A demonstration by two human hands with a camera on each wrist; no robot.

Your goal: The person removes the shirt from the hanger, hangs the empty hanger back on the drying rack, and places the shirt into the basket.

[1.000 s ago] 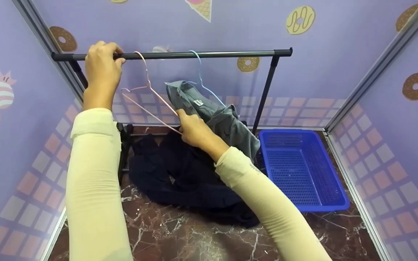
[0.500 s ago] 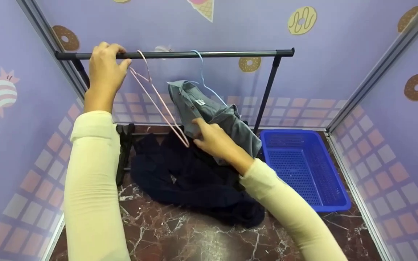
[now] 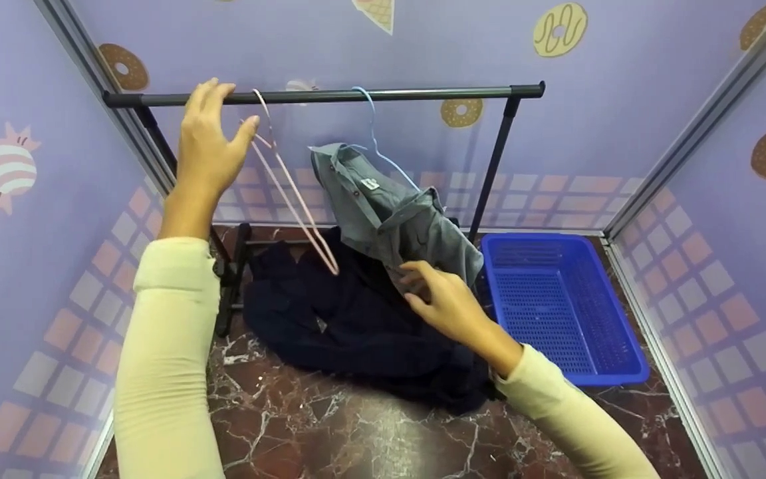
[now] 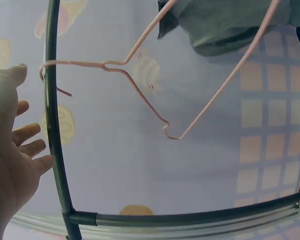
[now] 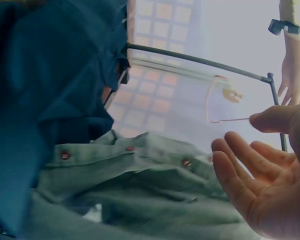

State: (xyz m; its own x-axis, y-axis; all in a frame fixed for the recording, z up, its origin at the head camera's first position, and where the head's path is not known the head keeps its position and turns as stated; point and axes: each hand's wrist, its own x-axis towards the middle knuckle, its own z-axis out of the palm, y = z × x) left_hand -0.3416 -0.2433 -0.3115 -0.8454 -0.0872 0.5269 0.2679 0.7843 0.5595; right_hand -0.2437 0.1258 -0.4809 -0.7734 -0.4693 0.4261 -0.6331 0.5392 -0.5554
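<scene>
My left hand (image 3: 213, 143) is beside the black rail (image 3: 303, 97), fingers spread and thumb apart, holding nothing. A pink wire hanger (image 3: 290, 189) hooks over the rail just right of it; in the left wrist view this hanger (image 4: 135, 85) carries no garment. Farther right, a blue hanger (image 3: 375, 133) on the same rail bears a grey-green buttoned shirt (image 3: 363, 199) that hangs aslant. My right hand (image 3: 446, 299) is in front of the shirt's lower part, fingers loosely bent around nothing. In the right wrist view, the shirt's buttoned edge (image 5: 155, 152) lies beside that hand.
Dark navy clothing (image 3: 356, 339) lies heaped at the foot of the rack, on the marbled floor (image 3: 383, 432). A blue perforated basket (image 3: 636, 366) stands to the right of the rack. Patterned walls (image 3: 695, 219) enclose the back and sides.
My right hand let go of the pink hanger and moved right and down. The hanger swung round on the rail. My left hand loosened from the rail and spread its fingers.
</scene>
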